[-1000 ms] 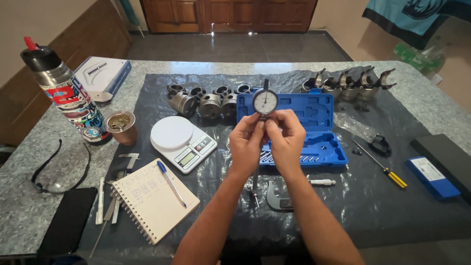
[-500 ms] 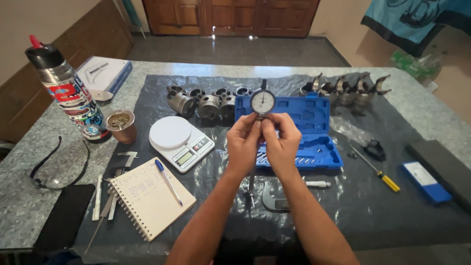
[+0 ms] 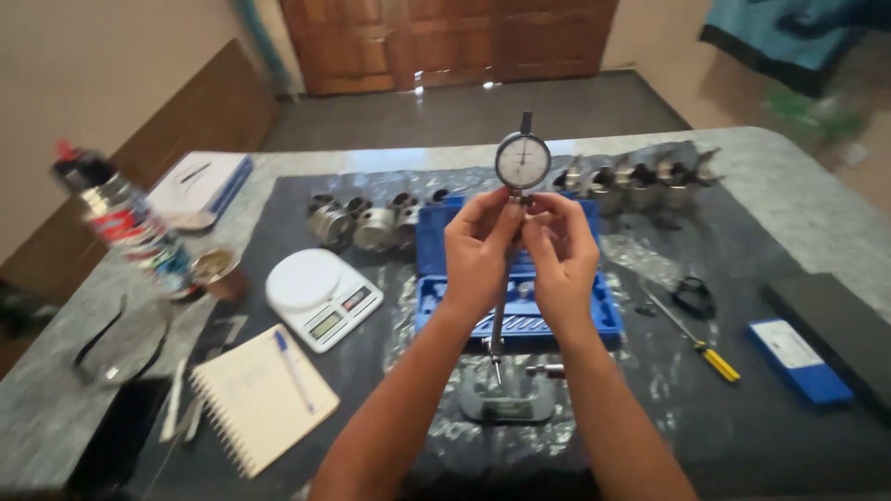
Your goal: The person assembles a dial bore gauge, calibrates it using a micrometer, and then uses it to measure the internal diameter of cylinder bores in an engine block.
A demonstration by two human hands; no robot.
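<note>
Stone counter is carrying a black sheet, with wooden doors behind. Both hands are meeting above the open blue case: the left hand and right hand are pinching the stem of a dial gauge, its rod hanging toward a micrometer. Left of the case are sitting a white scale and a notebook; right, a screwdriver.

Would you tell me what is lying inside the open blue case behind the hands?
The blue case shows moulded slots with small metal pieces at its left and lower edge. Both hands, left hand and right hand, and the dial gauge cover its middle, so the rest is hidden.
</note>
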